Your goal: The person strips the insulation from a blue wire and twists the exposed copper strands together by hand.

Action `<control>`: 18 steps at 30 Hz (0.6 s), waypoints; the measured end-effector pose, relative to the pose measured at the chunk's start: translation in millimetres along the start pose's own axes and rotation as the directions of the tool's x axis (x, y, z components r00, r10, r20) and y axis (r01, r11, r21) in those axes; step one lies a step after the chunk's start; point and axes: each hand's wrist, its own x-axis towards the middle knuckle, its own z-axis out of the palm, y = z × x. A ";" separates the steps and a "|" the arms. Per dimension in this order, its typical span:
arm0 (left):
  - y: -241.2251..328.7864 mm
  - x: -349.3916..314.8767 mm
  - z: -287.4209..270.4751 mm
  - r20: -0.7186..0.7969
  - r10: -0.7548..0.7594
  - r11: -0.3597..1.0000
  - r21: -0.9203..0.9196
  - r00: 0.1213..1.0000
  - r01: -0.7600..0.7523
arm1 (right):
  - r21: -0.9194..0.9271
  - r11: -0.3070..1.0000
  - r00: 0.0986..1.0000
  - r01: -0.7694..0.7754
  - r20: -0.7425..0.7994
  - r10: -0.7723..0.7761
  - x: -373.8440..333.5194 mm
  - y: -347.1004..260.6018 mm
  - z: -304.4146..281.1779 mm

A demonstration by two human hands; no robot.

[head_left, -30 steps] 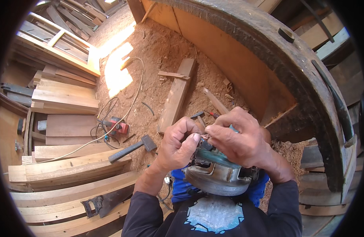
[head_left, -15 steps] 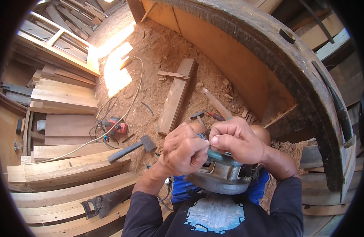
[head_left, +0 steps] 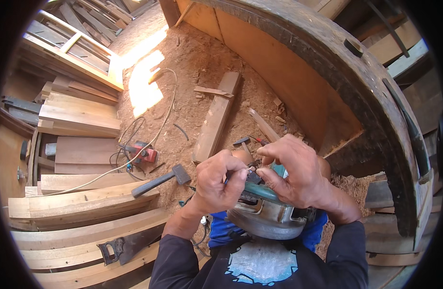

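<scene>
A circular saw with a teal body and a metal guard rests on my lap, between my forearms. Above it, my left hand is closed in a pinch; a small pale tip shows at its fingers, too small to name. Facing it is my right hand, its thumb and forefinger spread apart close to that tip. Nothing shows between the right hand's fingers. Part of the saw's teal housing is hidden behind the right hand.
A mallet and a handsaw lie on stacked planks at left. A red power tool with cords sits on sawdust. Ahead lies a thick board with a hammer nearby. A large curved wooden workpiece stands at right.
My hands, pressed together before, have come slightly apart. The right fingers have opened and lifted away, while the left hand keeps its pinch. The saw stays on my lap.
</scene>
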 end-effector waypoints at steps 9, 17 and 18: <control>-6.3 -3.1 0.6 0.068 -0.174 0.907 -0.377 0.982 0.187 | -0.092 0.950 0.954 0.299 -0.005 -0.300 7.7 10.6 6.7; -11.8 10.5 -0.1 0.024 0.360 0.922 0.143 0.933 -0.359 | 0.646 0.477 0.801 -0.596 0.521 0.294 4.5 2.0 2.1; -12.0 11.8 -0.3 0.044 0.448 0.872 0.199 0.893 -0.447 | 0.647 0.478 0.802 -0.595 0.521 0.293 2.1 5.5 4.9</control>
